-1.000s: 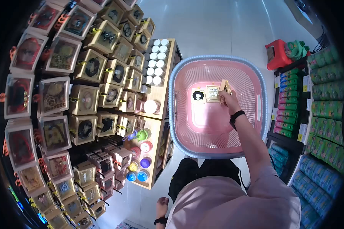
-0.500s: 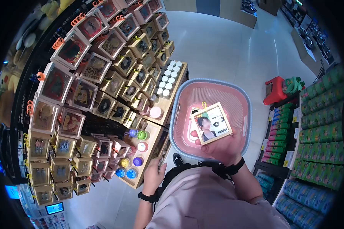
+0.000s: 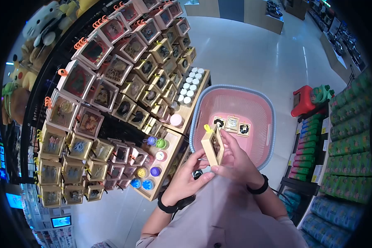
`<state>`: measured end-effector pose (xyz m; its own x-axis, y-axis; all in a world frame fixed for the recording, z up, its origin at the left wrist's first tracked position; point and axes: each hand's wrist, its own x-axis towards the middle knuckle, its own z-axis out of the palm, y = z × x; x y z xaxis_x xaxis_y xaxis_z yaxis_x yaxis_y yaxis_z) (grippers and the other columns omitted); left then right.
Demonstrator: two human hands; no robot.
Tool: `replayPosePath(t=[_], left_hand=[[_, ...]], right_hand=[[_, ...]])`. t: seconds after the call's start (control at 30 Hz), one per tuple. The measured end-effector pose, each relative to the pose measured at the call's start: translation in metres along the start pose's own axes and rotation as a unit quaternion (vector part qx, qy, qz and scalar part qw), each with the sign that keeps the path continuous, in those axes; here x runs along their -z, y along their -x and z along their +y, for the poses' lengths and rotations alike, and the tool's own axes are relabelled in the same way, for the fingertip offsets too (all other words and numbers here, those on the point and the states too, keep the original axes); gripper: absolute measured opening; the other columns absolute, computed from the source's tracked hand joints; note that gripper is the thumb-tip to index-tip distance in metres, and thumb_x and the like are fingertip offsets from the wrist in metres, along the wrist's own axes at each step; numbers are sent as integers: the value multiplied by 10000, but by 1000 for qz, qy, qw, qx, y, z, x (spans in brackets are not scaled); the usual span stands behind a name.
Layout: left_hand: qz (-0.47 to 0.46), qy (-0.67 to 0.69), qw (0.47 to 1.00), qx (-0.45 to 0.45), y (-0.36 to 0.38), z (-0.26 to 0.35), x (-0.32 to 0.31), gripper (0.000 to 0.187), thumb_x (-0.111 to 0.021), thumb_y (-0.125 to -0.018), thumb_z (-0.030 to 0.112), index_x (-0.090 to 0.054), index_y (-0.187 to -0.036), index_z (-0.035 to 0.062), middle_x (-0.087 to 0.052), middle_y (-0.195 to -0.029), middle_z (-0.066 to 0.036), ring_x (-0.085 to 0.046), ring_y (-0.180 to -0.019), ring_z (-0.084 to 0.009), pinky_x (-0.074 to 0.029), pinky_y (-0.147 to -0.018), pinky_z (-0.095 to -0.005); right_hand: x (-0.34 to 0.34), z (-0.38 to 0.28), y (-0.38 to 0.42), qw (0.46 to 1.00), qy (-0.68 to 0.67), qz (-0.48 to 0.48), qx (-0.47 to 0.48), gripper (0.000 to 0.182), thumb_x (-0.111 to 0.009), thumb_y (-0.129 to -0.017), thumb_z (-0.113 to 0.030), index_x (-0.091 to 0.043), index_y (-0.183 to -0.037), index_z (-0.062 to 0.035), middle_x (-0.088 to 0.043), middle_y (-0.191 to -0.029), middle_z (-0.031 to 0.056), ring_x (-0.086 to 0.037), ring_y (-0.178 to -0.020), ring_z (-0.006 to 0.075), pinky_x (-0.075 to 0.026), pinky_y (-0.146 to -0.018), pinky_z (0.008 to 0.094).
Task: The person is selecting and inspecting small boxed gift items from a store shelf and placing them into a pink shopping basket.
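My right hand (image 3: 237, 160) grips a small wooden-framed display box (image 3: 213, 145), its fingers along the right side and its thumb by the lower edge. The box stands on edge with its pale side toward me and a yellow loop on top. Its window faces right; the contents are hard to make out. My left hand (image 3: 187, 177) is at the box's left side, with fingertips at its edge and the thumb spread away from it. Beyond the hands, a pink basket (image 3: 258, 103) with a blue rim holds several similar framed boxes (image 3: 232, 123).
To the left, a tall rack (image 3: 33, 124) carries many framed boxes with orange and yellow loops. White-lidded jars (image 3: 193, 82) and coloured containers (image 3: 155, 170) stand on a wooden shelf. On the right are a red jug (image 3: 302, 101) and shelves of green packages (image 3: 347, 161).
My left hand has come from beside the shelf to the box. The box has turned from showing its printed face to showing its side, moving slightly left and nearer. More boxes in the basket now show.
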<state>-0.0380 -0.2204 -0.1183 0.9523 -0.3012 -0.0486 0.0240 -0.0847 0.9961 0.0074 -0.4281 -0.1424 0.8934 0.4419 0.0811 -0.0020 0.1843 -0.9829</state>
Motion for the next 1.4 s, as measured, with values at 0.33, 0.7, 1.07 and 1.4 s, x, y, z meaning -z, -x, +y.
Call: replayPosePath(t=[0.33, 0.7, 1.07, 1.4], left_hand=[[56, 209, 975, 57, 12, -33, 18, 493, -490, -1094, 225, -359, -1508, -8, -601, -1369, -141, -648, -1182, -232, -538, -1001, -372], [97, 235, 966, 54, 26, -36, 22, 504, -480, -1094, 291, -379, -1484, -11, -637, -1306, -175, -719, -1053, -301, -621, -867, -400], [115, 187, 974, 53, 28, -33, 15, 429, -458, -1105, 258, -443, -1432, -19, -652, -1262, -146, -714, -1004, -241, -603, -856, -353], [127, 142, 979, 70, 30, -43, 16, 412, -495, -1092, 181, -448, -1441, -34, -649, -1273, -116, -673, -1089, -181, -590, -898, -331]], right_hand=[[-14, -11, 3, 971, 224, 24, 76, 815, -801, -852, -142, -359, -1510, 48, -520, -1406, 240, -582, -1279, 339, -517, -1022, 413], [-14, 10, -4, 986, -132, 3, -102, 400, -577, -1014, -29, -491, -1393, 68, -648, -1229, 99, -630, -1093, 113, -519, -940, 263], [-17, 7, 2, 982, -154, 2, -108, 349, -530, -1040, -45, -494, -1363, 83, -658, -1218, 105, -630, -1115, 121, -503, -983, 280], [-19, 13, 7, 981, -163, 20, -107, 344, -523, -1041, -35, -496, -1363, 81, -653, -1227, 98, -625, -1117, 112, -499, -977, 264]])
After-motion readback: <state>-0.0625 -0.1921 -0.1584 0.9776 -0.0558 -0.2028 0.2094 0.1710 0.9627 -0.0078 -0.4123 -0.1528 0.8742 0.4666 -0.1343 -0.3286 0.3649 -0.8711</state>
